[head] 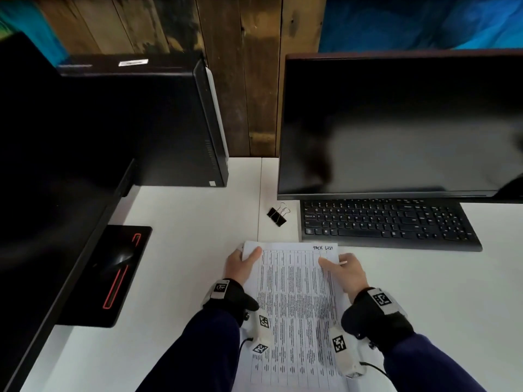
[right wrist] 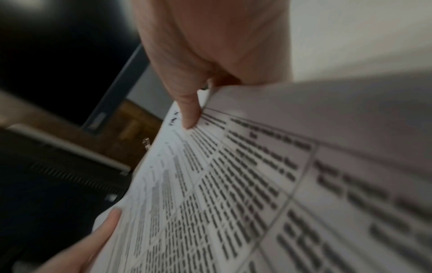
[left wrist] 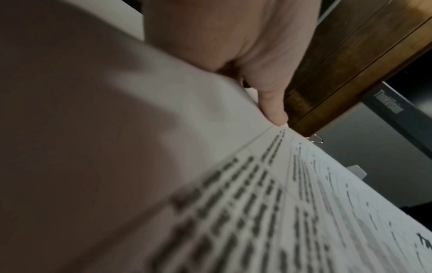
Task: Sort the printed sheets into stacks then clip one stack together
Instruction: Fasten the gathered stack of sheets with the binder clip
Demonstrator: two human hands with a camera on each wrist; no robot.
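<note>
A stack of printed sheets point(head: 294, 304) with dense tables and a handwritten heading is held lifted off the white desk point(head: 186, 250) in front of me. My left hand point(head: 240, 264) grips its upper left edge, thumb point(left wrist: 273, 109) on top. My right hand point(head: 343, 271) grips the upper right edge, thumb point(right wrist: 189, 112) pressed on the top page point(right wrist: 233, 184), fingers hidden beneath. A black binder clip point(head: 278, 215) with silver handles lies on the desk just beyond the sheets, left of the keyboard. Its wire handles point(left wrist: 315, 138) peek over the paper edge in the left wrist view.
A black keyboard point(head: 387, 222) and dark monitor point(head: 402, 125) stand at the right rear. A black computer tower point(head: 169, 123) stands at the rear left. Another dark screen point(head: 42, 165) and a black mouse pad with mouse point(head: 119, 267) fill the left side.
</note>
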